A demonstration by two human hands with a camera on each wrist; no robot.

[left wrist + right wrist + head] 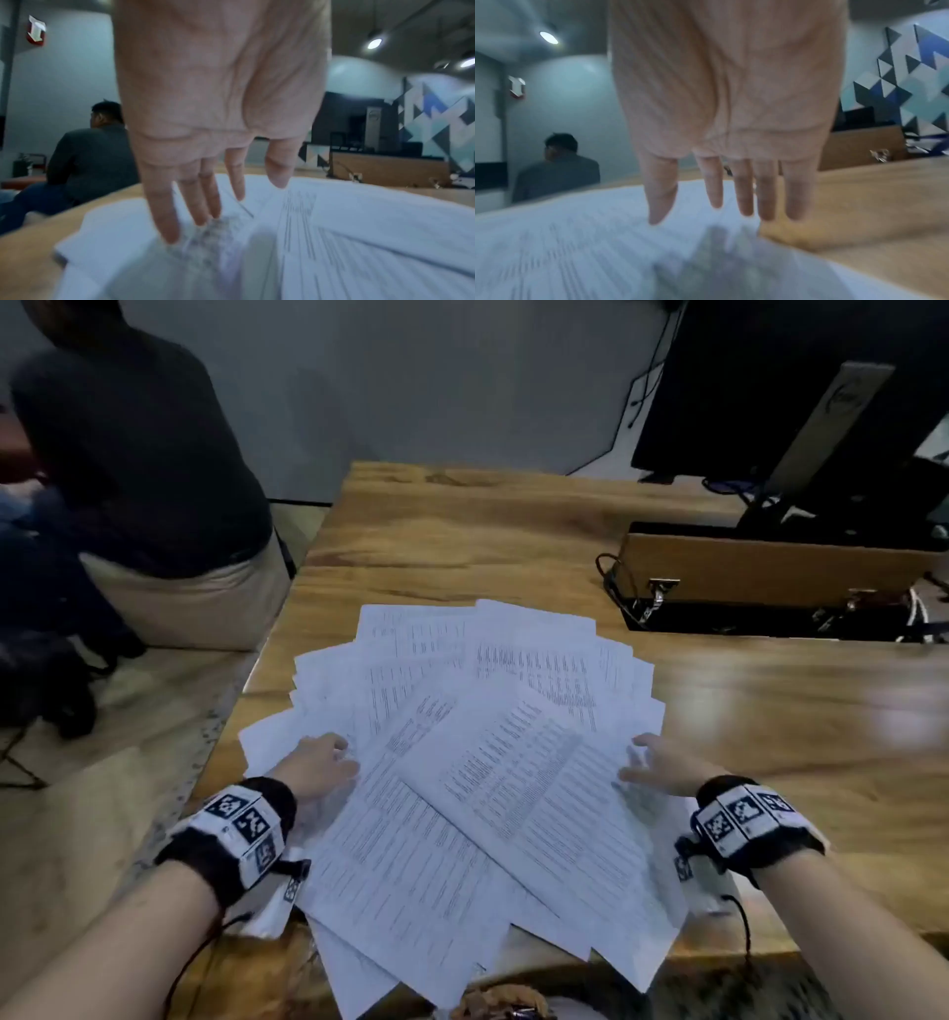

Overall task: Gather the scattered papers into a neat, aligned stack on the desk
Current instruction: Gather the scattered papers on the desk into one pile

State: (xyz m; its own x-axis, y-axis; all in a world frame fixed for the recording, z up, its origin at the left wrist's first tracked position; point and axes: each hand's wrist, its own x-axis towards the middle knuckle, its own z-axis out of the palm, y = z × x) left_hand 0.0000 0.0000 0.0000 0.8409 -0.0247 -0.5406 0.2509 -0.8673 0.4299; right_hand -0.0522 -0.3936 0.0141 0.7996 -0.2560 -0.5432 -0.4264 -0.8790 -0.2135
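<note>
Several white printed papers (477,752) lie fanned out and overlapping on the wooden desk (770,711), some hanging over its near edge. My left hand (328,762) sits on the left side of the spread, fingers straight and pointing down onto the sheets (359,233), tips touching paper. My right hand (652,762) hovers at the right edge of the spread, fingers straight and spread (744,203), just above the sheets (577,243) and holding nothing. Both wrist views are blurred by motion.
A wooden box (770,572) with cables and a dark monitor on a stand (801,403) occupy the desk's far right. A person in a dark top (138,469) sits with back turned beyond the desk's left edge. Bare wood shows right of the papers.
</note>
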